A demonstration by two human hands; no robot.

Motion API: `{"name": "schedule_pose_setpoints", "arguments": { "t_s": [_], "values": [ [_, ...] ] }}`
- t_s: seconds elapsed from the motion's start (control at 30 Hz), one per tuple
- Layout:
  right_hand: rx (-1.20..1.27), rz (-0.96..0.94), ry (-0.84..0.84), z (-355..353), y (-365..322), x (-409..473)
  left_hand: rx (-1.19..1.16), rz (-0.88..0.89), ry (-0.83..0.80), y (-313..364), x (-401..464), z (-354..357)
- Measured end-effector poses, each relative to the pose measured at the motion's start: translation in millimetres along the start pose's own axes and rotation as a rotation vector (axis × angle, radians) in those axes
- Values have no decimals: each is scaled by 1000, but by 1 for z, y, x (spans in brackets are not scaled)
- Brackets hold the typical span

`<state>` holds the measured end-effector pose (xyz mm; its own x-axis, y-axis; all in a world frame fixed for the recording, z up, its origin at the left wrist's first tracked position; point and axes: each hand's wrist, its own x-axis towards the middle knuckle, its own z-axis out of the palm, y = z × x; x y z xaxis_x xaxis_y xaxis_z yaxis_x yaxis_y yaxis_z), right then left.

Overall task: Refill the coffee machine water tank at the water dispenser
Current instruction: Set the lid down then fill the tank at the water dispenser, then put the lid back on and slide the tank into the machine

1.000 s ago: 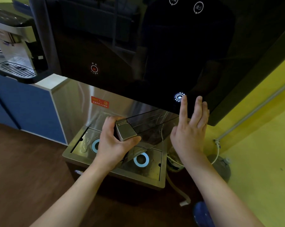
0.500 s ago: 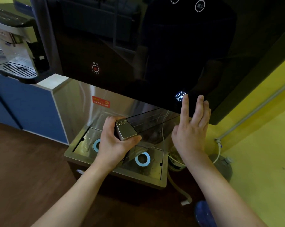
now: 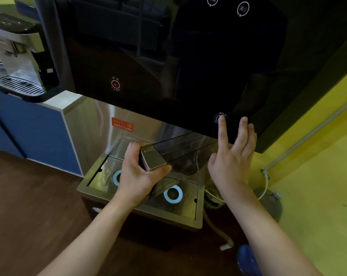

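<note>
The clear water tank (image 3: 185, 156) with a silver end cap rests under the black front panel of the water dispenser (image 3: 168, 56), above the steel drip tray (image 3: 101, 176). My left hand (image 3: 140, 174) grips the tank's silver end. My right hand (image 3: 232, 156) is raised with fingers spread, its index fingertip on the round touch button (image 3: 218, 116) at the panel's lower edge. The button's ring looks dim. A red-lit button (image 3: 115, 84) sits further left on the panel.
The coffee machine (image 3: 19, 62) stands on a blue cabinet (image 3: 35, 132) to the left. A yellow wall (image 3: 318, 176) with a grey pipe is at the right. A hose and a grey jug lie on the floor beside the tray.
My right index finger has moved up from just below the button onto it, and the button's bright ring has gone dim. The left hand and tank have stayed put.
</note>
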<state>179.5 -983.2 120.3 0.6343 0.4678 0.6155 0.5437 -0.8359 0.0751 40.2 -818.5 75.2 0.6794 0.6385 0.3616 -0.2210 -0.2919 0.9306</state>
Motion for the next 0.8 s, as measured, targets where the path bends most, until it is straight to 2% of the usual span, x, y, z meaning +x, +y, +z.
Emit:
{"name": "schedule_pose_setpoints", "arguments": {
  "t_s": [0.1,0.17,0.27,0.33,0.43,0.57,0.67,0.8],
  "values": [
    [70,-20,100,-4,2,-1,-3,-6,-2,0,0,-2],
    [191,-134,118,-4,2,-5,-12,-10,-15,2,-1,-4],
    [356,-404,-104,-4,-3,-8,-32,-25,-40,7,-4,-12],
    [396,-505,-294,-2,-8,-6,-37,-43,-57,6,-6,-23],
    [404,-520,-521,1,-20,3,6,-81,-67,4,-11,-45],
    [333,-632,-715,1,-49,19,38,-114,-78,2,-13,-74],
    [328,-630,-854,-2,-85,30,27,-140,-72,0,-13,-105],
    [376,-597,-895,-5,-144,38,32,-179,-76,-5,-9,-163]
  ]
}}
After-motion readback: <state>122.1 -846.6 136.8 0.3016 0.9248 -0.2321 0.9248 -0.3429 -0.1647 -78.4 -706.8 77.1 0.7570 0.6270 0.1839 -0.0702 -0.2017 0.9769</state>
